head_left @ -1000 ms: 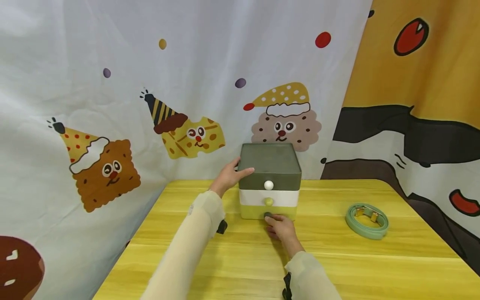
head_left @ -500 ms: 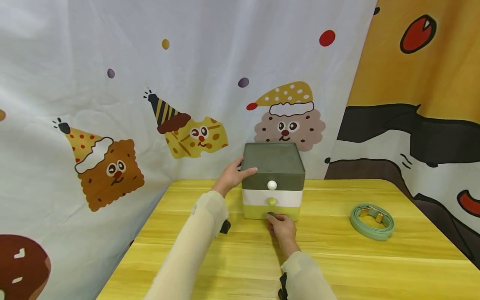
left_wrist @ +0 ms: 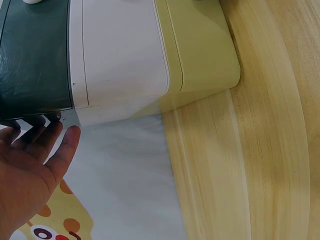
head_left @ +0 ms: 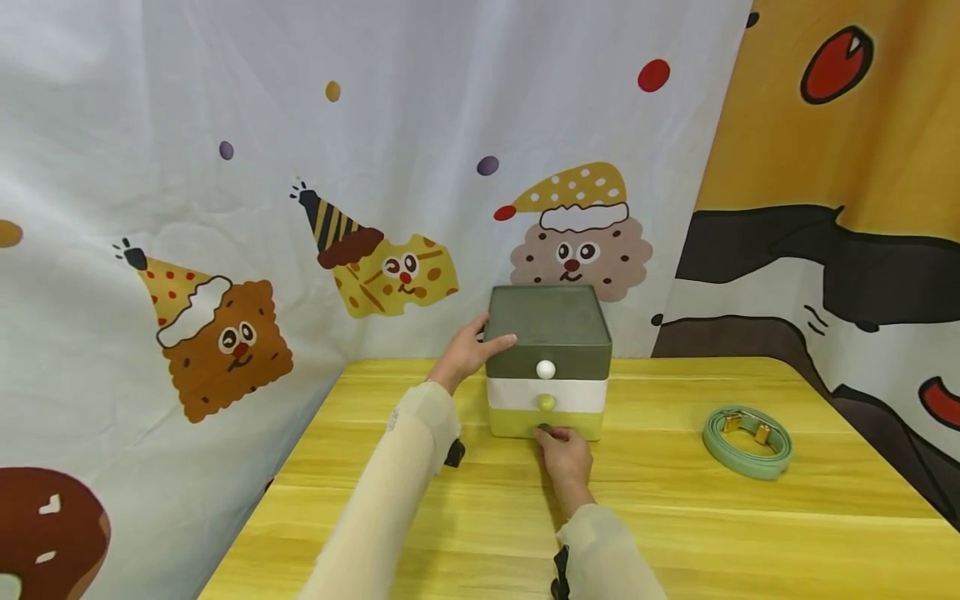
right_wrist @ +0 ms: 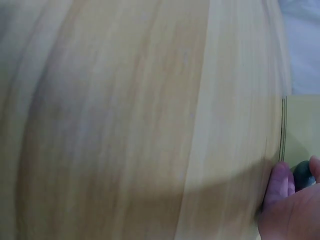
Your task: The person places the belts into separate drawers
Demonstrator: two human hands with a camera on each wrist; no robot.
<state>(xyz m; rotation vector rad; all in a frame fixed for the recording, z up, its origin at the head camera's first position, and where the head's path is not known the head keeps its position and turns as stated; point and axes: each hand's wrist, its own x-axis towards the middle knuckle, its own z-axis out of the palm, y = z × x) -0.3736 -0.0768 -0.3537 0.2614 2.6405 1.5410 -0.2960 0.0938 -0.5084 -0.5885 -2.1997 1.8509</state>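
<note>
A small drawer box (head_left: 551,317) with three stacked drawers stands at the table's back: dark green on top, white in the middle, yellow-green at the bottom. My left hand (head_left: 467,354) rests against its upper left side, fingers spread; in the left wrist view the fingertips (left_wrist: 72,135) are right at the dark green drawer's side. With thumb and fingers my right hand (head_left: 566,457) pinches the dark green knob (right_wrist: 302,175) of the bottom drawer (head_left: 510,422), which sits flush with the others. A white knob (head_left: 545,369) and a yellow-green knob (head_left: 547,402) are on the drawers above.
A coiled pale green belt (head_left: 748,442) with gold-coloured metal parts lies on the right of the wooden table (head_left: 660,500). Behind the box hangs a white curtain (head_left: 420,100) printed with cartoon cookies and cheese.
The whole view has shifted slightly, so the box and belt appear a little farther right. Both hands keep their places on the box and the knob.
</note>
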